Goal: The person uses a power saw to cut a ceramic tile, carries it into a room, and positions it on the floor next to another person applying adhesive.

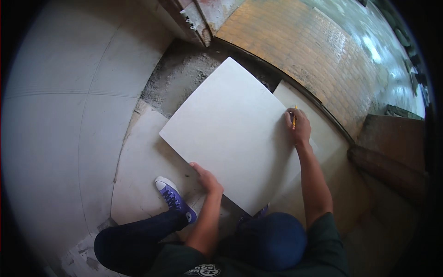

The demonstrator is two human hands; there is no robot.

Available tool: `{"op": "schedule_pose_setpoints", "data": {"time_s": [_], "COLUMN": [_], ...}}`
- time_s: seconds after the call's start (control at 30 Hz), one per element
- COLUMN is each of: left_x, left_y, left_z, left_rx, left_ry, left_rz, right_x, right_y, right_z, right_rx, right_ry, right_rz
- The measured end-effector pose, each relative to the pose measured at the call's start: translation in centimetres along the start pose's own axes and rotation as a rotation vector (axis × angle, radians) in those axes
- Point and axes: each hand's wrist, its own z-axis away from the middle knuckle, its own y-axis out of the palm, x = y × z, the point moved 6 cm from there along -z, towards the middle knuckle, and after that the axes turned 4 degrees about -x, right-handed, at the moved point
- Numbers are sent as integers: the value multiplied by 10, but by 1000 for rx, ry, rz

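Note:
A large square white tile lies at an angle in front of me, over the floor. My left hand grips its near-left edge, thumb on the top face and the other fingers hidden beneath. At the right edge of the tile is my right hand, closed with a yellow pencil between its fingers. Whether those fingers also grip the tile's edge is hard to tell. Past the tile's far-left side shows a patch of rough grey mortar. Paler floor tiles reach under the right side.
A tiled wall rises on the left. At the far side a door frame meets the floor, and a ribbed tan surface lies beyond a dark edge. A brown board is at the right. My purple shoe stands beside my left hand.

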Motion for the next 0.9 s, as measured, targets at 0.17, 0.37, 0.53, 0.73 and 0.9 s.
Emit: {"op": "schedule_pose_setpoints", "data": {"time_s": [0.17,0.37,0.53,0.73,0.9], "left_x": [2,7,1,0,-1], "left_y": [-3,-1,3,2,1], "left_z": [-8,-16,-5,-8,-2], "left_rx": [-4,81,122,160,69], "left_ry": [62,73,87,54,65], "left_rz": [18,6,36,20,-12], "right_x": [7,0,9,12,11], "right_y": [0,4,0,1,1], "right_z": [6,12,14,14,14], "right_rx": [-81,-113,-115,-81,-95], "right_ry": [-33,-90,-111,-127,-156], "right_rz": [6,-24,10,58,56]}}
